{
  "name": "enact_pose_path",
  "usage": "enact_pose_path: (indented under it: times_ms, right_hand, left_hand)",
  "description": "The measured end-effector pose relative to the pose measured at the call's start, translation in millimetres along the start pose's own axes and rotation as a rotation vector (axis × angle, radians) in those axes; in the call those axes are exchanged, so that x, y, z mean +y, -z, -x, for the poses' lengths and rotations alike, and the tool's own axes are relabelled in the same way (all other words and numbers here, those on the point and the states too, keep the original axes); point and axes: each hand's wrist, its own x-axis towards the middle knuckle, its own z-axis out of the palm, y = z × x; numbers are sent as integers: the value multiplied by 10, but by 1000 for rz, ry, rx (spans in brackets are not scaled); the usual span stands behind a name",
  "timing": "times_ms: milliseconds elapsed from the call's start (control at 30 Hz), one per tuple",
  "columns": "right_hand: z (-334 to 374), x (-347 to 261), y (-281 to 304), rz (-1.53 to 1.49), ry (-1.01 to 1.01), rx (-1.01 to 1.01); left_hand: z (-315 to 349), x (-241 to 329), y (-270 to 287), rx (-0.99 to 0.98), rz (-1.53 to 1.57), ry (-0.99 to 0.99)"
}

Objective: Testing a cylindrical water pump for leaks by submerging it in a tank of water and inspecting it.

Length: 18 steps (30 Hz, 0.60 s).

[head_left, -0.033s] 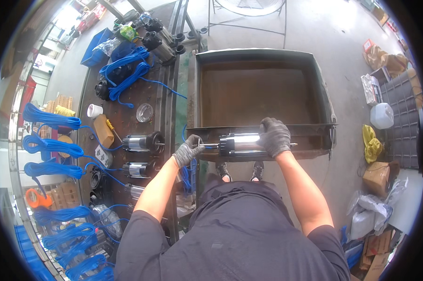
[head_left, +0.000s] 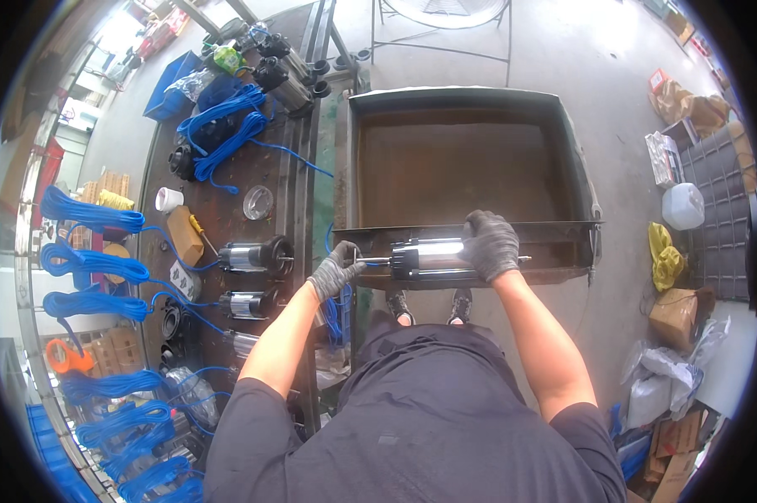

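A silver cylindrical pump (head_left: 433, 261) with black end pieces lies level across the front compartment of a dark metal tank (head_left: 575, 168). My right hand (head_left: 491, 246), in a grey glove, is wrapped over the pump's right end; a short metal tip sticks out beyond it. My left hand (head_left: 336, 270), also gloved, pinches around the thin rod (head_left: 378, 260) at the pump's left end. A bit of blue cable shows beside that rod, and the gloved fingers partly hide what they grip.
Left of me, a dark workbench (head_left: 227, 197) bears similar pumps (head_left: 252, 256), blue cable coils (head_left: 227, 138), a yellow-brown block (head_left: 184, 235) and a clear round dish (head_left: 258, 202). Brown liquid stands in the tank's large compartment. At right are a white jug (head_left: 683, 207) and a cardboard box (head_left: 676, 318).
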Motion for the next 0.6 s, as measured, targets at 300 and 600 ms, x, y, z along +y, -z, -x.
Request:
enact_pose_path:
  times_ms: [300,600]
  right_hand:
    - [13,152,32,-173,5,-39]
    - [727,2692,420,82,-606,582]
  left_hand:
    - [44,-52,-13,42,-63,55]
    - [339,-30,-139,514,9,9]
